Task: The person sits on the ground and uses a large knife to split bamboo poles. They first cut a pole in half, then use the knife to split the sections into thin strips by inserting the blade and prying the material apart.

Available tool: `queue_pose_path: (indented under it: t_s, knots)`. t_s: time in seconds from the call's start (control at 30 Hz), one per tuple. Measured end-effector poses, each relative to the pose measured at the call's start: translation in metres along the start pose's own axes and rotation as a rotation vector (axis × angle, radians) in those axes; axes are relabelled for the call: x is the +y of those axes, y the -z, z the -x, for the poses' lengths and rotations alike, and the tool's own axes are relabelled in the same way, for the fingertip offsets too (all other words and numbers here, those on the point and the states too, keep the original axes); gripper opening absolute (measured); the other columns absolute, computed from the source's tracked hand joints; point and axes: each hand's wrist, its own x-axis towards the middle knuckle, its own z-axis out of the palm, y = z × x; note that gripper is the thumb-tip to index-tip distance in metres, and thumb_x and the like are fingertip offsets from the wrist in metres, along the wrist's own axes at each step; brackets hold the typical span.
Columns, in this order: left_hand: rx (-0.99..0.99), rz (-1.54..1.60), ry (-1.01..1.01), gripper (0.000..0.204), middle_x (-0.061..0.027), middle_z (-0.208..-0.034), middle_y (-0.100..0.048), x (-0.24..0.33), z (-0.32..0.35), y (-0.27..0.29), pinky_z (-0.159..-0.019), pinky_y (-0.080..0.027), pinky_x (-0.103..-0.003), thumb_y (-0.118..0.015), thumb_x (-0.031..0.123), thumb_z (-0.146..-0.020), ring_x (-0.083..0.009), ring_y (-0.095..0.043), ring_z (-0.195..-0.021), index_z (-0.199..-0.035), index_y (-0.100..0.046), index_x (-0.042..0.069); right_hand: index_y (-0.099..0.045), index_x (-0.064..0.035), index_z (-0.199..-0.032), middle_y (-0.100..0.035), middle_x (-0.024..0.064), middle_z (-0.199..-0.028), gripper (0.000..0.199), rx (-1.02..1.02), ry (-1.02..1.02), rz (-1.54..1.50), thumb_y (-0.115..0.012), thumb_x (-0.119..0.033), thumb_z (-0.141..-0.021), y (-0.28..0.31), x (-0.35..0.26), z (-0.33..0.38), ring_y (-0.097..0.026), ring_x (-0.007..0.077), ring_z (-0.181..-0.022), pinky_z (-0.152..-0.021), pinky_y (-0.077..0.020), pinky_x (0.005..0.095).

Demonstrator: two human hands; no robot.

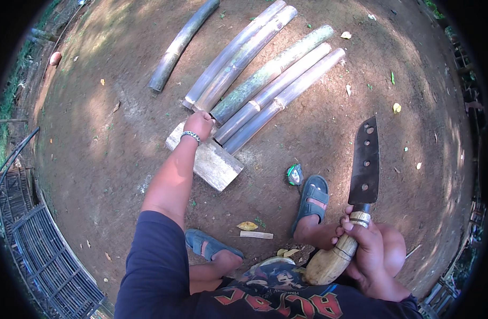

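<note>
My right hand (364,245) is wrapped round the wooden handle (334,259) of a large knife, whose dark blade (365,165) has a row of holes and points up and away from me. My left arm reaches forward, and the closed left hand (199,125) grips the near end of a bamboo pole (245,58); the fingertips are partly hidden. Beside it a greenish bamboo pole (273,75) and two paler poles (284,101) lie with their near ends on or against a flat wooden block (217,166) on the ground.
A separate bamboo pole (174,50) lies at the far left. A tape measure (294,174) sits by my right sandal (312,199). A small flat strip (256,234) and a yellow leaf (247,226) are between my feet. Slatted bamboo panels (52,255) stand at the left edge.
</note>
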Motion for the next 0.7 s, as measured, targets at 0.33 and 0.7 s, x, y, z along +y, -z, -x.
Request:
queue_pose_path:
  t_s: [0.33,0.7]
  knots:
    - [0.029,0.214,-0.017,0.027,-0.0105,-0.087,-0.074,-0.002,0.004,-0.022,-0.075,-0.054,-0.032,-0.075,0.023,-0.086,-0.0186,-0.069,-0.078,-0.099,-0.069,0.0,-0.048,-0.0026,-0.121,-0.058,0.0068,-0.093,0.038,-0.022,0.003,0.021,-0.064,0.001,-0.087,-0.004,0.002,-0.001,-0.062,0.0187,-0.079,-0.071,-0.0552,0.0345]
    - [0.353,-0.03,-0.105,0.055,-0.0229,-0.135,-0.051,-0.009,-0.029,-0.023,-0.11,-0.039,-0.045,-0.072,0.026,-0.084,-0.0381,-0.049,-0.127,-0.131,-0.056,0.002,-0.049,-0.0032,-0.12,-0.06,0.0076,-0.089,0.037,0.043,-0.029,0.039,-0.064,0.002,-0.086,-0.01,0.002,-0.013,-0.063,0.0192,-0.076,-0.07,-0.0563,0.0344]
